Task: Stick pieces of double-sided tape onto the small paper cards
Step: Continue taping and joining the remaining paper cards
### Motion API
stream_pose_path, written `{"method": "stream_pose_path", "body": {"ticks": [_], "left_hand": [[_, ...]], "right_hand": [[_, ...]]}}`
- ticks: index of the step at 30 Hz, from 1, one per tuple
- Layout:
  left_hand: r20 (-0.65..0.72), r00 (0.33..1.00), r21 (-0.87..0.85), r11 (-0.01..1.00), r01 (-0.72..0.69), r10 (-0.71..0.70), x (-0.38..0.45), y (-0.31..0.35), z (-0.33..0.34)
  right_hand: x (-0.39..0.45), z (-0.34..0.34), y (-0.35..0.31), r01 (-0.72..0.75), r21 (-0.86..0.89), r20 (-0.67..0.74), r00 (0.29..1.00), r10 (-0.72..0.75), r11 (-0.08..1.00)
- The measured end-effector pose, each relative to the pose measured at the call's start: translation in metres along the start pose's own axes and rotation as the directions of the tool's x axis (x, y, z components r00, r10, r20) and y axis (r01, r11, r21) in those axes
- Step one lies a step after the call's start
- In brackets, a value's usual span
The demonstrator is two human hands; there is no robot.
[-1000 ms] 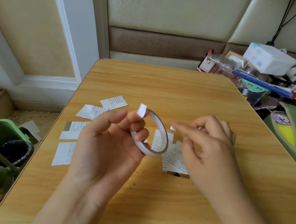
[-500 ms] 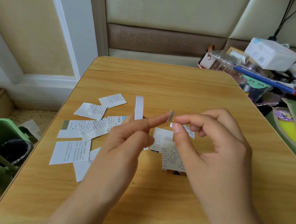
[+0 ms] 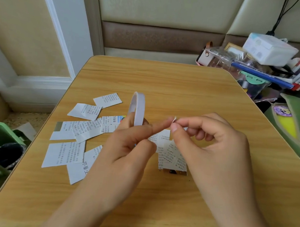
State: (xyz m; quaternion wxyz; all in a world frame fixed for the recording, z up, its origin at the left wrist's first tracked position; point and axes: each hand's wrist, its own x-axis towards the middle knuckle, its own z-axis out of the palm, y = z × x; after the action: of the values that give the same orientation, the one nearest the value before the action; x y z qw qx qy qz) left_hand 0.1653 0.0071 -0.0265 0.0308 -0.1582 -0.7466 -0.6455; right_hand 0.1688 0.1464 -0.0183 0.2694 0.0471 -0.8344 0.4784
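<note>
My left hand (image 3: pixel 125 152) holds a thin white roll of double-sided tape (image 3: pixel 137 110) upright, edge-on to the camera, with its index finger stretched out to the right. My right hand (image 3: pixel 210 143) pinches a tiny piece of tape (image 3: pixel 174 119) at the tip of that left index finger. Both hands hover above the wooden table (image 3: pixel 165 82). Several small printed paper cards (image 3: pixel 86 111) lie scattered on the table to the left. A few more cards (image 3: pixel 169 153) lie under and between my hands, partly hidden.
A green bin (image 3: pixel 1 143) stands on the floor beside the table's left edge. Beyond the table's right edge sits a pile of clutter: a white box (image 3: pixel 269 48), clear plastic containers (image 3: pixel 224 60), books and a green pouch (image 3: pixel 296 120).
The roll has turned from showing its ring to standing edge-on. My hands have come together, and my right fingers now pinch the tape piece at my left fingertip. More cards show on the left.
</note>
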Motion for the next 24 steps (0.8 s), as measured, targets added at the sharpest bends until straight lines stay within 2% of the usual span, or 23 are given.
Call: {"method": "stream_pose_path", "body": {"ticks": [4, 6, 14, 19, 24], "left_hand": [[0.012, 0.999, 0.151, 0.987, -0.047, 0.046, -0.0009, -0.0007, 0.0003], [0.007, 0.999, 0.161, 0.986, -0.053, 0.052, -0.0010, -0.0004, 0.0001], [0.011, 1.000, 0.021, 1.000, 0.008, -0.008, 0.0006, 0.0022, -0.0017], [0.052, 0.999, -0.072, 0.997, 0.002, 0.002, 0.0011, -0.0028, -0.0042], [0.065, 0.997, -0.152, 0.987, 0.057, -0.047, 0.0015, -0.0057, -0.0058]], "right_hand": [[0.0014, -0.0017, 0.0006, -0.051, 0.028, 0.024, 0.998, 0.050, 0.998], [0.0018, -0.0018, 0.0010, -0.064, 0.033, 0.037, 0.997, 0.063, 0.997], [0.0025, -0.0045, 0.0009, -0.083, 0.088, 0.091, 0.993, 0.075, 0.993], [0.0031, -0.0036, 0.0020, -0.074, 0.098, 0.095, 0.993, 0.065, 0.992], [0.0030, -0.0026, 0.0023, -0.068, 0.114, 0.088, 0.994, 0.058, 0.991]]}}
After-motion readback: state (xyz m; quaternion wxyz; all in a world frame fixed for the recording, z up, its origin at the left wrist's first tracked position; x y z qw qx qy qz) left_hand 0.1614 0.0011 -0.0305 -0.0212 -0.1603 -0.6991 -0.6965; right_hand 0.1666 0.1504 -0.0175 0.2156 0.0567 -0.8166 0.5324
